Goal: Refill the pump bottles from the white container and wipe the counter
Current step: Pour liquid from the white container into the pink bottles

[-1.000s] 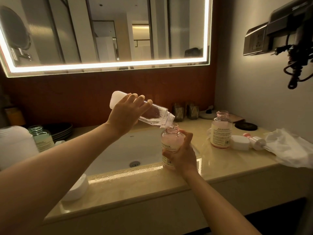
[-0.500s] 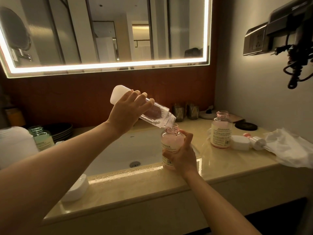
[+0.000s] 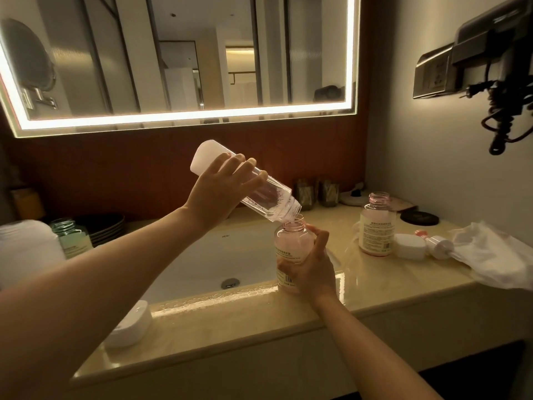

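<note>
The left hand (image 3: 219,194) holds a clear plastic container with a white end (image 3: 268,197) up over the white sink basin (image 3: 202,264), its fingers (image 3: 243,166) wrapped round the barrel close to the white end. The container is tipped steeply, white end high and to the left. Its open mouth points down at the neck of a small pink-tinted bottle with a pale label (image 3: 291,246); whether the two rims touch I cannot tell. Froth clings inside the clear wall near the mouth.

The right hand (image 3: 313,269) grips the pink-tinted bottle from the right, fingers (image 3: 318,236) curled about its body. The bottle stands upright on the glossy beige stone tabletop (image 3: 375,287), at the basin's right front corner, where the surface is beaded with water.

Farther right stands a second pink bottle (image 3: 375,229), uncapped. Just beside it are a white round cap (image 3: 409,246) and a white pump head (image 3: 437,246) lying on its side, which touches a crumpled white cloth (image 3: 496,255).

To the left of the basin stands an open green glass bottle (image 3: 72,238), with a bulky white tub (image 3: 26,252) at the edge of view. A white lid (image 3: 129,324) lies near the front edge.
</note>
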Available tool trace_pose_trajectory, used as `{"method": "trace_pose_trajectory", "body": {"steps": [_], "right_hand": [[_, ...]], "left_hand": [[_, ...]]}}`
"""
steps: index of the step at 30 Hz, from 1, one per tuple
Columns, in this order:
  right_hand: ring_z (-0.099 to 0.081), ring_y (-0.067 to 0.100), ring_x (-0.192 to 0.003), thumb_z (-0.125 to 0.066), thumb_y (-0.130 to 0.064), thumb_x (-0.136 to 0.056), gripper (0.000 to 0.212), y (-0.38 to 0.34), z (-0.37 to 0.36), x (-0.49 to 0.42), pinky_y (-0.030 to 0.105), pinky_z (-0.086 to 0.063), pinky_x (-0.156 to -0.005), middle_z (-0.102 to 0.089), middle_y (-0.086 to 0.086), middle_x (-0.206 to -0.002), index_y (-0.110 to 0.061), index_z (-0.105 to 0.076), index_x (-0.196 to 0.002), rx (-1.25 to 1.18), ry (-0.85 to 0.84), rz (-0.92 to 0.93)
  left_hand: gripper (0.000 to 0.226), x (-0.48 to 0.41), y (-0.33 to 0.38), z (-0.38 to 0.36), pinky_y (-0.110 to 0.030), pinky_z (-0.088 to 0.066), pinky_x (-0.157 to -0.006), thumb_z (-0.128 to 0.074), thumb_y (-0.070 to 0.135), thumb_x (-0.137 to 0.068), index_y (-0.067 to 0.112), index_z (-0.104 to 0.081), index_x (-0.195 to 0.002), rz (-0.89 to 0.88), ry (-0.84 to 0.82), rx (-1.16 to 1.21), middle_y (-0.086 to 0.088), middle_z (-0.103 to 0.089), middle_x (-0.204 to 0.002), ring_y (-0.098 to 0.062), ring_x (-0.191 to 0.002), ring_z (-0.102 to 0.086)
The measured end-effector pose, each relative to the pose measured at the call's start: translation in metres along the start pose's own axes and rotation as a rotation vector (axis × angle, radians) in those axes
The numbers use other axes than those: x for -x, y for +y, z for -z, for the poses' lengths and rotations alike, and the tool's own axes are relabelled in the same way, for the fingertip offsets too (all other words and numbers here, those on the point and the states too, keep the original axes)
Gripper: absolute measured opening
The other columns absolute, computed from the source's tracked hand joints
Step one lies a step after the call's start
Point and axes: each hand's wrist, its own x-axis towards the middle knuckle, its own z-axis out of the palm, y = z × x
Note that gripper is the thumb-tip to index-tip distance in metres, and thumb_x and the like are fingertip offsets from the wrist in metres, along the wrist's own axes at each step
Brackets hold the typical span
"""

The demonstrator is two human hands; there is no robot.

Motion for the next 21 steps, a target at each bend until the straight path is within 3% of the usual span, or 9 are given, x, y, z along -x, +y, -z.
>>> {"method": "trace_pose_trajectory", "body": {"steps": [5,12,18,21], "right_hand": [[-0.055,0.025,-0.107,-0.081,-0.025,-0.064,0.088,-0.001,0.000,0.001,0.044,-0.055,-0.081,-0.047,0.005,-0.130,-0.036,-0.015,-0.120,-0.011,0.009,0.003],[-0.055,0.024,-0.107,-0.080,-0.025,-0.066,0.086,0.002,0.000,0.000,0.038,-0.054,-0.082,-0.046,0.006,-0.130,-0.022,-0.021,-0.129,-0.008,-0.010,0.009],[-0.055,0.021,-0.108,-0.080,-0.027,-0.067,0.087,0.003,0.003,-0.001,0.031,-0.054,-0.079,-0.046,0.005,-0.130,-0.026,-0.019,-0.129,0.008,-0.025,0.016],[-0.055,0.023,-0.107,-0.079,-0.026,-0.067,0.087,0.006,0.012,-0.004,0.027,-0.051,-0.075,-0.046,0.007,-0.129,-0.022,-0.019,-0.131,0.006,-0.037,-0.008]], "left_hand": [[0.079,-0.002,-0.001,0.002,-0.046,-0.048,-0.088,-0.086,0.018,-0.054,0.017,-0.041,-0.119,-0.046,0.024,-0.047,-0.014,-0.061,-0.116,-0.032,-0.103,-0.060],[0.079,-0.002,-0.004,-0.002,-0.047,-0.047,-0.090,-0.086,0.020,-0.054,0.017,-0.042,-0.119,-0.061,0.067,-0.076,-0.014,-0.061,-0.117,-0.032,-0.104,-0.060],[0.071,0.012,0.006,-0.015,-0.041,-0.050,-0.079,-0.082,0.012,-0.057,0.014,-0.044,-0.117,0.089,0.087,0.030,-0.012,-0.061,-0.109,-0.030,-0.095,-0.060],[0.079,0.022,0.023,-0.020,-0.038,-0.053,-0.070,-0.087,0.020,-0.050,0.015,-0.042,-0.114,0.220,0.017,0.206,-0.009,-0.060,-0.100,-0.026,-0.085,-0.060]]}}
